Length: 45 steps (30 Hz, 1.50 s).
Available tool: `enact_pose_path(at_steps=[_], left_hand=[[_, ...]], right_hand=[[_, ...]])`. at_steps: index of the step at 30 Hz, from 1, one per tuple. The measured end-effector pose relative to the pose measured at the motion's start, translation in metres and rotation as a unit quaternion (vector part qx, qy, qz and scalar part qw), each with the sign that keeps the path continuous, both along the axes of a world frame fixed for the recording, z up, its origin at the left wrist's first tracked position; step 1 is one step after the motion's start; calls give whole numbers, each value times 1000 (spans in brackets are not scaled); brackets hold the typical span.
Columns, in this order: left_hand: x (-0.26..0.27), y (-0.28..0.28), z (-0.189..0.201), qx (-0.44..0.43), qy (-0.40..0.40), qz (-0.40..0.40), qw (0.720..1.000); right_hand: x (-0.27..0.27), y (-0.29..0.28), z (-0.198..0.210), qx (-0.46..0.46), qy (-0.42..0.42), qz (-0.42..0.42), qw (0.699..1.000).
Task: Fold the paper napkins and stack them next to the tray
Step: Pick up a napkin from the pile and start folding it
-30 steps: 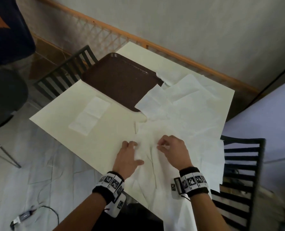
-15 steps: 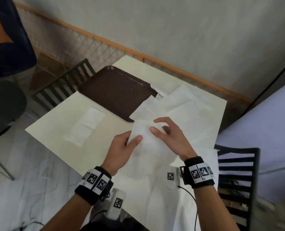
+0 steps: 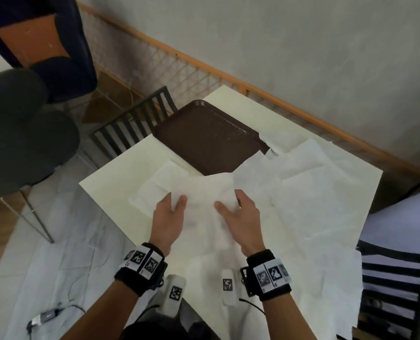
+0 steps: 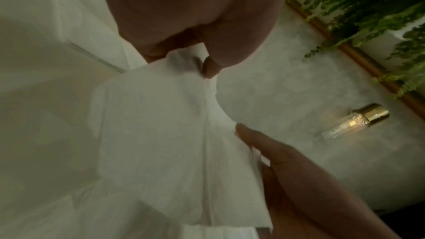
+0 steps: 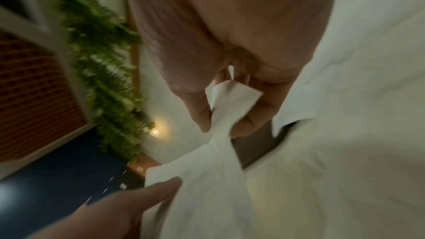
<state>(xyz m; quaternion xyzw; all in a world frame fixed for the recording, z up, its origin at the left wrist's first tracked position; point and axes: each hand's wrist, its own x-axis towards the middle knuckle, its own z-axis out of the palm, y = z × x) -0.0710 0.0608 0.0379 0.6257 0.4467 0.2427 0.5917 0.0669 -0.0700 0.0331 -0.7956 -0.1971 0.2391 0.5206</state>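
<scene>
I hold one paper napkin (image 3: 204, 192) above the table (image 3: 110, 182), left hand (image 3: 167, 214) and right hand (image 3: 240, 212) each pinching an upper corner. The right wrist view shows that corner caught between thumb and fingers (image 5: 250, 119). Since a second ago it has lifted off the loose napkins (image 3: 314, 192), beside the brown tray (image 3: 204, 136).

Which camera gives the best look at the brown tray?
The head view. It shows the brown tray nearly whole on the table, its near corner hidden behind the napkin both hands hold. The right wrist view shows only a dark blurred sliver that may be it; the left wrist view shows none.
</scene>
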Motion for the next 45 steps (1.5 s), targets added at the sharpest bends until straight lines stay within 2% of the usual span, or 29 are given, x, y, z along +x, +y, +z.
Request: enact_pose_path(at_steps=[2, 3, 5, 7, 9, 11, 12, 14, 17, 21, 27, 32, 34, 37, 39, 42, 45], left_hand=[[-2, 10, 6, -36, -24, 13, 999], [-4, 18, 11, -58, -43, 19, 997], [-7, 35, 18, -114, -75, 22, 990], [-10, 54, 23, -172, -95, 39, 980], [-11, 73, 25, -233, -95, 71, 965], [-11, 90, 25, -280, -117, 70, 950], [-11, 97, 27, -283, -121, 48, 950], [-11, 111, 29, -248, -101, 2, 963], [-11, 136, 21, -162, -55, -47, 984], [-6, 168, 14, -139, -9, -151, 979], [-3, 193, 18, -182, -16, -176, 967], [-3, 202, 12, -205, -30, -197, 958], [-2, 206, 8, -201, -10, -194, 960], [-1, 217, -11, -237, 37, -179, 954], [1, 224, -15, -263, 37, -179, 947], [2, 215, 11, -221, 10, -240, 945], [-3, 217, 3, -146, 44, -299, 942]], right_hand=[[-13, 21, 19, 5, -67, 74, 995], [-19, 31, 27, 15, -68, 123, 990], [-28, 50, 42, 56, 21, 177, 982], [-30, 68, 49, 85, 70, 126, 986], [-24, 84, 41, 68, -17, 39, 997], [-25, 98, 31, -8, -63, 37, 997], [-29, 105, 28, -41, -30, 61, 997], [-43, 117, 18, -72, 59, 85, 992], [-64, 126, 6, -29, 116, 85, 989], [-65, 142, -6, 22, 176, 22, 984], [-34, 166, 1, 59, 124, 37, 990], [-25, 170, 12, 74, 178, 89, 977], [-24, 172, 16, 82, 203, 76, 973], [-21, 174, 18, 77, 169, 90, 978], [-23, 177, 18, 85, 156, 87, 980], [-25, 184, 18, 135, 132, 28, 982], [-22, 191, 5, 149, 97, -39, 983]])
